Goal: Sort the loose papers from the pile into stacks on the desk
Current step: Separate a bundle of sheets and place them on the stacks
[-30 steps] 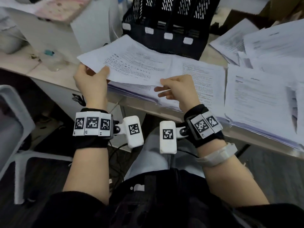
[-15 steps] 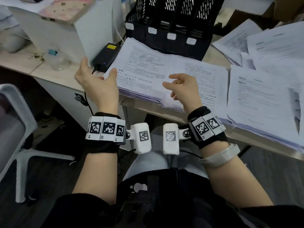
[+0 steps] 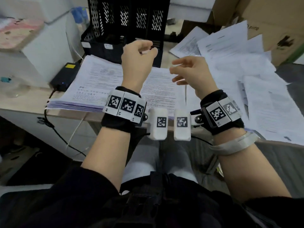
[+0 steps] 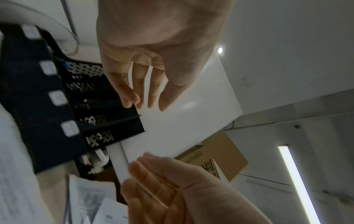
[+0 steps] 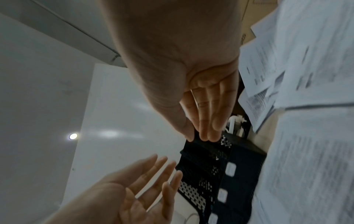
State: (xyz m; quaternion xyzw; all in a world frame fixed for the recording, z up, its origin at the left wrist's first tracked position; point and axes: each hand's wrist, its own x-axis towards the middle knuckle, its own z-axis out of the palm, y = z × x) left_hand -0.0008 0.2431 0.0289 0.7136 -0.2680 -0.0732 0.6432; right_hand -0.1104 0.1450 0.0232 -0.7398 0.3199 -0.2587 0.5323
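Note:
Both hands hover empty above the desk, palms facing each other. My left hand (image 3: 145, 51) has loosely bent fingers and is raised in front of the black file rack (image 3: 126, 22). My right hand (image 3: 176, 70), fingers relaxed, hangs over the desk beside it. Below them lie two neat paper stacks side by side: the left stack (image 3: 97, 83) and the middle stack (image 3: 162, 91). A loose pile of printed sheets (image 3: 243, 63) spreads over the right of the desk. The left wrist view shows the left fingers (image 4: 132, 94) straight and bare; the right wrist view shows the right fingers (image 5: 208, 115) likewise.
A black power adapter (image 3: 65, 75) with its cable lies left of the left stack. A white box (image 3: 47, 46) stands behind the adapter. A cardboard box (image 3: 271, 18) rises at the back right. The desk's front edge (image 3: 69, 113) runs just under the stacks.
A second ago both hands held a sheet over the left stack. They let it go onto that stack, then rose and drew together, empty.

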